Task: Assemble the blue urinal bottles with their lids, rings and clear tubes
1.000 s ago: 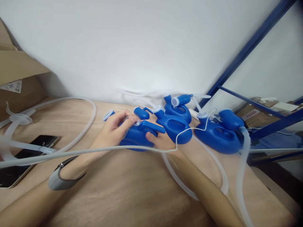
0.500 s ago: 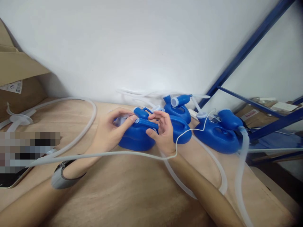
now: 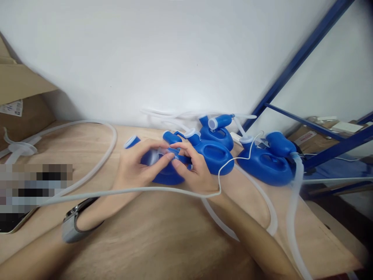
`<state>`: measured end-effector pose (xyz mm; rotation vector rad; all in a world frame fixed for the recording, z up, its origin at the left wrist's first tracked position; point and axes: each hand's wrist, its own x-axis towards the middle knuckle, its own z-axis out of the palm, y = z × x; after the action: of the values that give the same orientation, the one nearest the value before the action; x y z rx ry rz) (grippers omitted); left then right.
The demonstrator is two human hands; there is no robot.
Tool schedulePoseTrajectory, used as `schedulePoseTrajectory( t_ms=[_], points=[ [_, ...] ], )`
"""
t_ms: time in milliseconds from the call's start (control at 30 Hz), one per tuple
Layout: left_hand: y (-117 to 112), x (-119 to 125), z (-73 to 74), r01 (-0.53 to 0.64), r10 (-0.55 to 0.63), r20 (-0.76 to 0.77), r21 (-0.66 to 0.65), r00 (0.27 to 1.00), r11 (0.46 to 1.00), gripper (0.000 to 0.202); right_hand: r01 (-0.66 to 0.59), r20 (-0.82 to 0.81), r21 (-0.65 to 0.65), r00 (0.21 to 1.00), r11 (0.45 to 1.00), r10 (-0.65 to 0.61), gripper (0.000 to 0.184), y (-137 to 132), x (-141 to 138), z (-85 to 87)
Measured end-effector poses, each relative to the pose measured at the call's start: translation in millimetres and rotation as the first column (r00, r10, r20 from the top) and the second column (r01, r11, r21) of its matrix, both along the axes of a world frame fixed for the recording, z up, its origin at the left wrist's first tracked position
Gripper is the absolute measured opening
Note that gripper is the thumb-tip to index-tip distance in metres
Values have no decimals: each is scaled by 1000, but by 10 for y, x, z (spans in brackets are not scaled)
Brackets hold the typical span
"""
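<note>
My left hand point(image 3: 136, 167) and my right hand point(image 3: 195, 169) both grip a blue plastic jug point(image 3: 167, 173) with a handle, resting on the wooden table point(image 3: 163, 241). The fingertips of both hands meet at a clear cap or fitting on the jug's top. A thin white tube point(image 3: 131, 190) runs across both wrists and curves up toward the jugs at the right. A grey watch point(image 3: 74, 225) sits on my left wrist.
Three more blue jugs point(image 3: 215, 153) point(image 3: 218, 130) point(image 3: 266, 165) stand behind and to the right, with clear hoses point(image 3: 293, 217) attached. A wide clear hose point(image 3: 101, 155) loops at left. A phone point(image 3: 17, 217) lies at left, a cardboard box point(image 3: 20, 89) behind it, blue shelving point(image 3: 335, 147) at right.
My right hand has moved from under the jug's handle to its top, meeting my left fingertips there. The jug has tipped and turned slightly between the hands.
</note>
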<state>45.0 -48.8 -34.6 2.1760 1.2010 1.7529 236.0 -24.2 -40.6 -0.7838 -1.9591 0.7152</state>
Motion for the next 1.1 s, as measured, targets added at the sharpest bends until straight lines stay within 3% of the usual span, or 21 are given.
schedulePoseTrajectory(
  t_ms=[367,567,800,1100],
  points=[
    [-47,-14,5,18,-19,-60,-14,998,1000,9,45,3,82,999,996,-45,20,-1,-5,-11],
    [-111,-20,10,3,-5,-36,-60,999,998,22,70,21,160,997,985,-74,21,-35,-2,12],
    [-162,19,64,1,-4,-50,-72,999,997,8,62,10,182,998,981,-65,19,-37,-4,0],
    [-129,23,19,8,-10,-47,-35,999,999,3,89,42,220,994,971,-101,21,-44,3,-16]
  ],
)
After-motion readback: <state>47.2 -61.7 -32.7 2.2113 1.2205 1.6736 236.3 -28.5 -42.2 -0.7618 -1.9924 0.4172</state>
